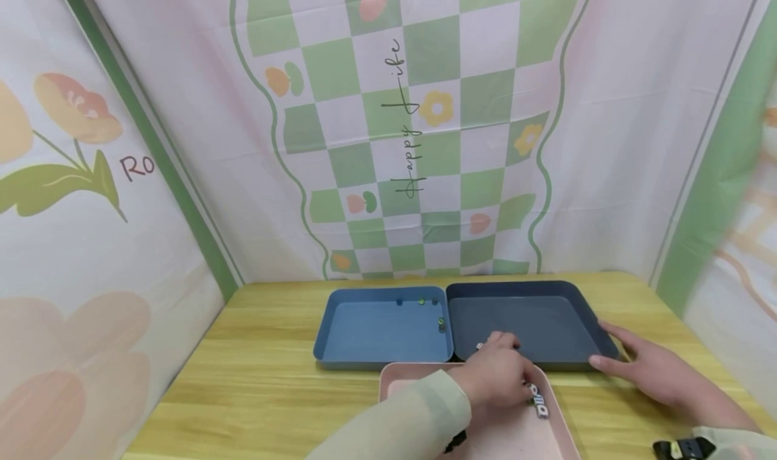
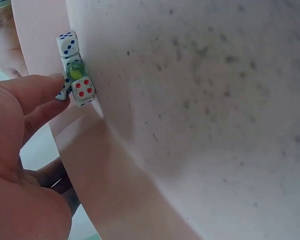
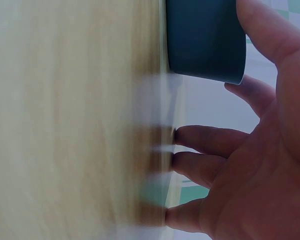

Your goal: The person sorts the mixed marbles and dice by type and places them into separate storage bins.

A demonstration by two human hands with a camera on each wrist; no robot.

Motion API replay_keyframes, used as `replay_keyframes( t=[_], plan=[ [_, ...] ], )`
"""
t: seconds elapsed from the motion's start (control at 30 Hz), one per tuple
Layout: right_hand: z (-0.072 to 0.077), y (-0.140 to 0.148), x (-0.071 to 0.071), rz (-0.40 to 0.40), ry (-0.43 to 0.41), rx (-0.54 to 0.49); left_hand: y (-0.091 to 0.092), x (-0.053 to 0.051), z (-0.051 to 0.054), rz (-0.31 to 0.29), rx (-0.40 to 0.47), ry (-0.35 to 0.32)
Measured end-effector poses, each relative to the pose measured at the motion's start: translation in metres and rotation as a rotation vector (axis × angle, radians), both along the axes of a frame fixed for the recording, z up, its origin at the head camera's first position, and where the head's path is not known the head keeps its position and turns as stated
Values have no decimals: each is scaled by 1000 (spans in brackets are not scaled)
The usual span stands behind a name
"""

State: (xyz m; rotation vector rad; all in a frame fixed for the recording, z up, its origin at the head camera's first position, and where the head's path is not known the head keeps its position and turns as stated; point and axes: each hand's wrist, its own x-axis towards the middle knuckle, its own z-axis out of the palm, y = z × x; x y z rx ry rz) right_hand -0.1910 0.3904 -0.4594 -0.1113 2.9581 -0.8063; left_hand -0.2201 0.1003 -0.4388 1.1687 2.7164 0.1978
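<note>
My left hand [image 1: 494, 372] reaches into the far right part of the pink tray [image 1: 388, 374]. In the left wrist view, its fingertips pinch a white die [image 2: 64, 93] with blue dots. Beside that die, against the tray wall, are a red-dotted die [image 2: 83, 90], a blue-dotted die [image 2: 67, 44] and a green glass marble [image 2: 76, 71]. A small white piece [image 1: 479, 346] shows by the knuckles; its hold is unclear. My right hand [image 1: 652, 365] touches the near right corner of the dark tray [image 1: 577, 364] with thumb and forefinger, the other fingers spread.
Left of the dark tray, the blue tray [image 1: 376, 363] holds several small green and dark marbles [image 1: 441, 322] along its far and right sides. All trays stand on a wood-grain table [image 1: 255, 359]. Printed curtains [image 1: 413, 143] close off the back and sides.
</note>
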Motion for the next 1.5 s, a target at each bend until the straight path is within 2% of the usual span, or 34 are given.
replay_keyframes(
  t=[0.33,0.53,0.97,1.17,1.33,1.5],
  plan=[
    [-2,0,1,3,10,-11,-3,-2,5,29,29,-56],
    [-2,0,1,5,19,-2,-3,-3,8,37,35,-55],
    [-4,2,-1,1,18,2,-13,-7,12,91,134,-82],
    [-4,2,-1,1,15,2,-21,-16,20,136,256,-125],
    [-2,0,-1,-5,1,1,-30,-26,22,228,353,-164],
    [0,0,-1,-7,-7,11,-40,-41,23,294,414,-141]
  ],
)
